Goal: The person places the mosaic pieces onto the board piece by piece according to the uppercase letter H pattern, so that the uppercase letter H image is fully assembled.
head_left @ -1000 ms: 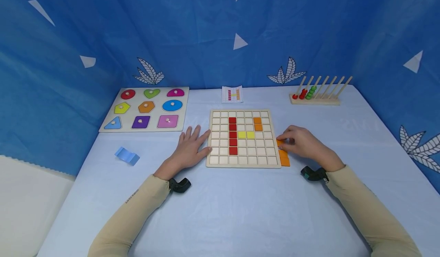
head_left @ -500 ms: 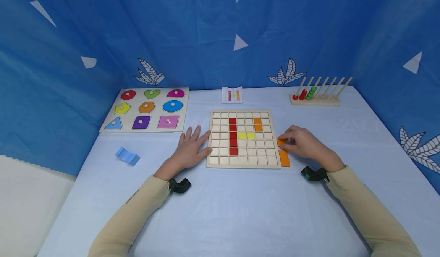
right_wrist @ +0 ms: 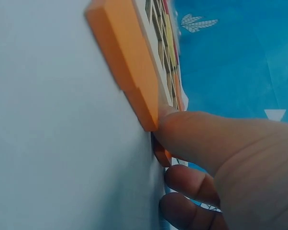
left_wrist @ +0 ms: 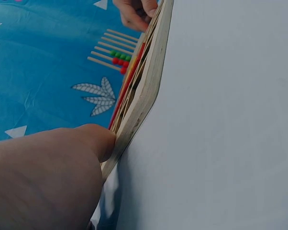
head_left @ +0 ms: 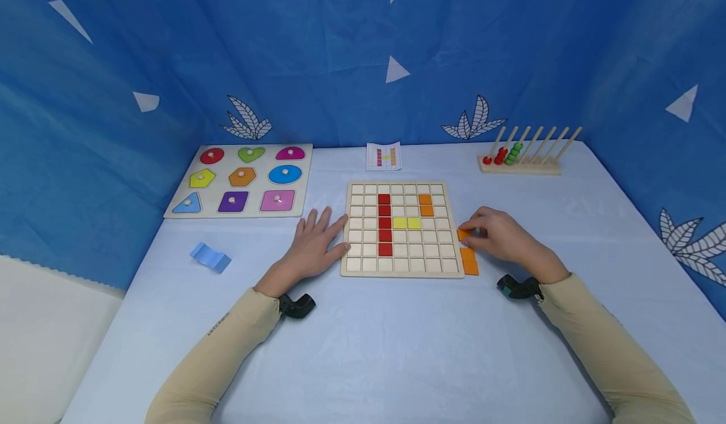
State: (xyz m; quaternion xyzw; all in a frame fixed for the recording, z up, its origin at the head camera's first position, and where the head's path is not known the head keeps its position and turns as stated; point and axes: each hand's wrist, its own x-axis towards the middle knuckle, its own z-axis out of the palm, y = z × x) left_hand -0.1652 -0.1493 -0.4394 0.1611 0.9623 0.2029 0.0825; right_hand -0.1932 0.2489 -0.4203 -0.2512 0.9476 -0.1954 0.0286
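A square wooden grid board (head_left: 402, 273) lies flat at mid-table. On it sit a column of several red tiles (head_left: 384, 223), two yellow tiles (head_left: 406, 223) and two orange tiles (head_left: 425, 205). My left hand (head_left: 311, 247) is spread flat, thumb and index finger at the board's left edge; the left wrist view shows the thumb (left_wrist: 98, 141) against that edge. At the board's right side, my right hand (head_left: 495, 235) pinches an orange tile (right_wrist: 162, 154) between thumb and fingers. More orange tiles (head_left: 468, 261) lie end to end nearer the person, alongside the board.
Behind the board lies a pattern card (head_left: 383, 157). A knobbed shape puzzle (head_left: 221, 213) is at back left, with a folded blue strip (head_left: 210, 257) in front of it. A wooden bead-peg stand (head_left: 520, 167) occupies the back right, before the blue backdrop (head_left: 317, 52).
The orange tile in my right fingers has parted slightly from the orange tiles nearer the person, leaving a small gap. My left hand stays in place at the board's edge.
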